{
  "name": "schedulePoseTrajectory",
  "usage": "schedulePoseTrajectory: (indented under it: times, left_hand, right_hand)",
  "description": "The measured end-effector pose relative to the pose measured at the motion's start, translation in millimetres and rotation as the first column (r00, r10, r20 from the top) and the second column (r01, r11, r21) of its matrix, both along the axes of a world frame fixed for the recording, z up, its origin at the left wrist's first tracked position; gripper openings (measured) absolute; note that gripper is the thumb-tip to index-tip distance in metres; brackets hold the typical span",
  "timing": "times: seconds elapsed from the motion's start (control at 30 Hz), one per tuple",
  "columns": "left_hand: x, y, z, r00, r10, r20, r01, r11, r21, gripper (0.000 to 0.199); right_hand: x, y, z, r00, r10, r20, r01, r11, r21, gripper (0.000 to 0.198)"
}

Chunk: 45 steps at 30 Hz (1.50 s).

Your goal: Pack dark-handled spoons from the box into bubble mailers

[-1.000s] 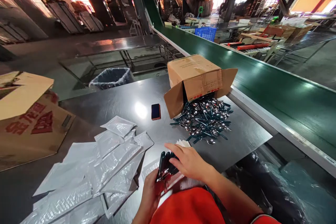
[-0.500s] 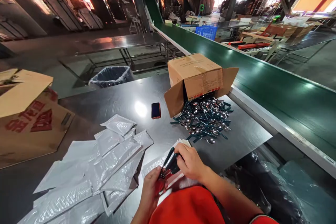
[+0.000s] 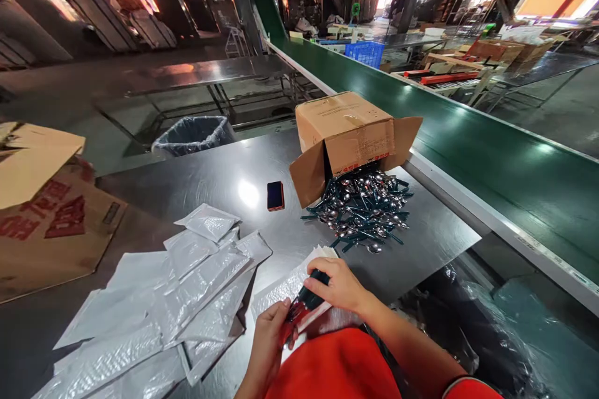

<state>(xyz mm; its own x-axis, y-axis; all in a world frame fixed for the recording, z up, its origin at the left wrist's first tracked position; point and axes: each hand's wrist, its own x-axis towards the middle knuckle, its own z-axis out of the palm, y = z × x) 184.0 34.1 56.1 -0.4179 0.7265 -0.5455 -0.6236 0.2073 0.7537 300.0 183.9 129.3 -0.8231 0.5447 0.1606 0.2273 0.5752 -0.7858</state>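
Between my two hands is a bundle of dark-handled spoons (image 3: 307,297), held low over a stack of white bubble mailers (image 3: 281,288). My left hand (image 3: 270,328) is closed around the metal end of the bundle. The fingers of my right hand (image 3: 334,283) wrap the dark handles at the other end. Just beyond my right hand, a heap of loose spoons (image 3: 365,206) with dark green handles spreads from the mouth of a cardboard box (image 3: 349,121) tipped on its side. How many spoons the bundle has is hidden by my fingers.
A pile of white padded mailers (image 3: 187,287) covers the table's left part. A phone-like dark device with an orange edge (image 3: 276,196) lies mid-table. To the left stands a large carton (image 3: 60,224); a lined bin (image 3: 194,137) is behind. A green conveyor belt (image 3: 444,118) runs along the right.
One handle that stuck out apart from the bundle now lies together with the others. My right hand has closed further over the handles. The view has shifted slightly.
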Motion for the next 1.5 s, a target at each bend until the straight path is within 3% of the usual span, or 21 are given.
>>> schedulePoseTrajectory:
  times: [0.2,0.3,0.33,0.4,0.47,0.53,0.57,0.7,0.83,0.97,1.1,1.23,1.3,1.37,1.43,1.5]
  left_hand:
    - [-9,6,-3.8,0.986,-0.162,0.034,0.163,0.985,-0.055,0.053]
    - [-15,19,-0.5,0.927,-0.350,-0.138,0.330,0.932,-0.150,0.064]
    - [-17,24,-0.3,0.869,-0.426,-0.253,0.380,0.901,-0.211,0.070]
    - [-21,33,-2.5,0.679,-0.551,-0.485,0.427,0.834,-0.350,0.071]
    - [-23,43,-7.8,0.447,-0.628,-0.637,0.439,0.774,-0.455,0.052]
    - [-19,55,-15.0,0.193,-0.673,-0.714,0.483,0.699,-0.528,0.032]
    - [-16,62,-18.8,0.078,-0.678,-0.731,0.514,0.655,-0.553,0.031]
    - [-2,92,-30.8,-0.305,-0.627,-0.716,0.557,0.493,-0.669,0.062]
    - [-1,116,-30.8,-0.539,-0.522,-0.661,0.520,0.412,-0.749,0.051]
    - [-12,129,-21.2,-0.656,-0.386,-0.648,0.523,0.387,-0.760,0.068]
    - [-17,128,-13.2,-0.671,-0.352,-0.652,0.546,0.359,-0.757,0.051]
    - [-18,121,-6.1,-0.623,-0.422,-0.659,0.524,0.400,-0.752,0.034]
    - [-19,121,-0.2,-0.577,-0.486,-0.657,0.498,0.428,-0.754,0.023]
    - [-22,122,8.1,-0.527,-0.551,-0.648,0.488,0.428,-0.761,0.017]
    - [-27,124,18.8,-0.486,-0.591,-0.644,0.500,0.416,-0.759,0.020]
    - [-33,123,31.0,-0.459,-0.596,-0.658,0.527,0.414,-0.742,0.023]
  right_hand:
    - [3,0,-26,0.982,-0.181,0.047,0.187,0.957,-0.220,0.021]
    - [14,14,-30,0.933,-0.344,0.103,0.358,0.869,-0.341,0.017]
    - [21,22,-31,0.903,-0.408,0.133,0.426,0.817,-0.389,0.018]
    - [40,40,-32,0.825,-0.530,0.195,0.555,0.699,-0.450,0.024]
    - [63,56,-34,0.748,-0.622,0.233,0.648,0.609,-0.457,0.031]
    - [83,65,-38,0.682,-0.687,0.252,0.711,0.542,-0.447,0.035]
    - [91,67,-41,0.653,-0.711,0.261,0.735,0.513,-0.443,0.036]
    - [106,58,-55,0.591,-0.750,0.297,0.787,0.455,-0.416,0.033]
    - [110,50,-68,0.534,-0.780,0.328,0.830,0.408,-0.380,0.030]
    - [113,53,-75,0.502,-0.794,0.343,0.847,0.371,-0.381,0.032]
    - [110,54,-76,0.493,-0.805,0.329,0.859,0.392,-0.330,0.033]
    - [98,50,-72,0.514,-0.815,0.267,0.854,0.457,-0.248,0.035]
    - [91,47,-68,0.561,-0.809,0.178,0.826,0.532,-0.186,0.035]
    - [83,44,-62,0.655,-0.755,0.012,0.755,0.655,-0.043,0.035]
    - [76,42,-54,0.772,-0.621,-0.132,0.635,0.759,0.144,0.036]
    - [72,38,-45,0.859,-0.482,-0.171,0.512,0.819,0.259,0.037]
